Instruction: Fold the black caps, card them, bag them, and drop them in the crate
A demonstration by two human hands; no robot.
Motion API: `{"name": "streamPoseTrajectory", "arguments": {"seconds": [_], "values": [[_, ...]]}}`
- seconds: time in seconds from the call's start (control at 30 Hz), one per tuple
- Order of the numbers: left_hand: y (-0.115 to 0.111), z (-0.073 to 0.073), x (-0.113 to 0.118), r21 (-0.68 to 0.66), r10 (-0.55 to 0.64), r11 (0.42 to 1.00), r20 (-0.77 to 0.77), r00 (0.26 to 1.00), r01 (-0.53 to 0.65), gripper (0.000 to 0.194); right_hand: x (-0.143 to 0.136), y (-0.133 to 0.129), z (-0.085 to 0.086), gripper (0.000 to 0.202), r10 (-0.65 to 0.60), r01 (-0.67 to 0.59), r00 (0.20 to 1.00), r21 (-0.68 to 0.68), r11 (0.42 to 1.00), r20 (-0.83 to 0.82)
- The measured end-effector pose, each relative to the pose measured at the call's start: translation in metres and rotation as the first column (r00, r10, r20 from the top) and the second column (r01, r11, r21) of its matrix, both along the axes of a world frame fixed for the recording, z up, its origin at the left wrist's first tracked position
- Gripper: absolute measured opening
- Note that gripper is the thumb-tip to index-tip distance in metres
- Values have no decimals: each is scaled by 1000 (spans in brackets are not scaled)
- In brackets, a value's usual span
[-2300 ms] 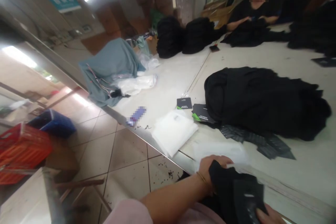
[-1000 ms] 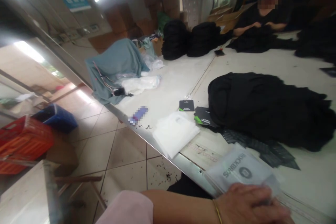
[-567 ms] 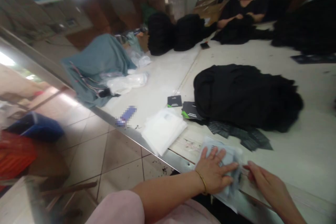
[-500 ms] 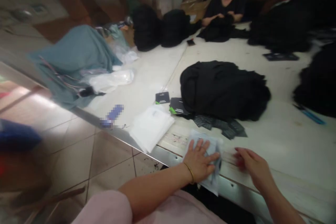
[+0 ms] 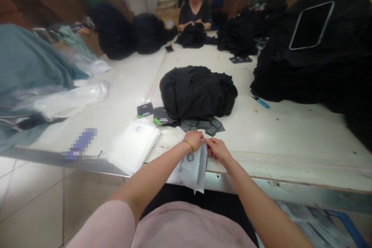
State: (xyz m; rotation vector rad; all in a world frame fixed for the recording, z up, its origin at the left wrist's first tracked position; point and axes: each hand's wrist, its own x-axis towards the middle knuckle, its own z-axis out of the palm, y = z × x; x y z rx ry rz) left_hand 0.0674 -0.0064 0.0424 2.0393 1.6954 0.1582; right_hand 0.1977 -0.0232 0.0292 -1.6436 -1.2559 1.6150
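A printed translucent plastic bag lies at the table's front edge, its lower end hanging over. My left hand, with a gold bangle at the wrist, is closed on the bag's far edge. Right beside it, my right hand pinches the same edge near the corner, fingers bent. The fingertips of both hands almost meet, and what lies between them is partly hidden. Just beyond are several small dark packets and a folded heap of black cloth. A stack of white plastic bags sits to the left.
Black cards with green corners lie beside the heap. Blue-handled snips rest at right, near a large black cloth pile with a phone on top. A co-worker handles black cloth across the table. Grey-green cloth stands left.
My left hand has gone from lying flat on the bag to gripping its far edge. My right hand has come in to the bag too. The view has turned right.
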Motion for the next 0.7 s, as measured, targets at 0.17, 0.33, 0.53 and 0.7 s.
{"name": "streamPoseTrajectory", "arguments": {"seconds": [0.17,0.33,0.53,0.7], "values": [[11,4,-9,21,104,994,-7,995,-104,23,5,-90,5,27,159,-164,986,-110,980,-60],[15,21,1,-13,-42,999,75,996,43,23,17,-159,-9,29,62,-103,983,-240,965,-173],[-30,25,3,-210,-616,748,134,777,629,25,31,-132,-16,32,46,-87,987,-278,957,-152],[-50,13,-14,-186,-665,732,14,747,655,13,12,-137,-10,27,252,-314,939,-285,906,-236]]}}
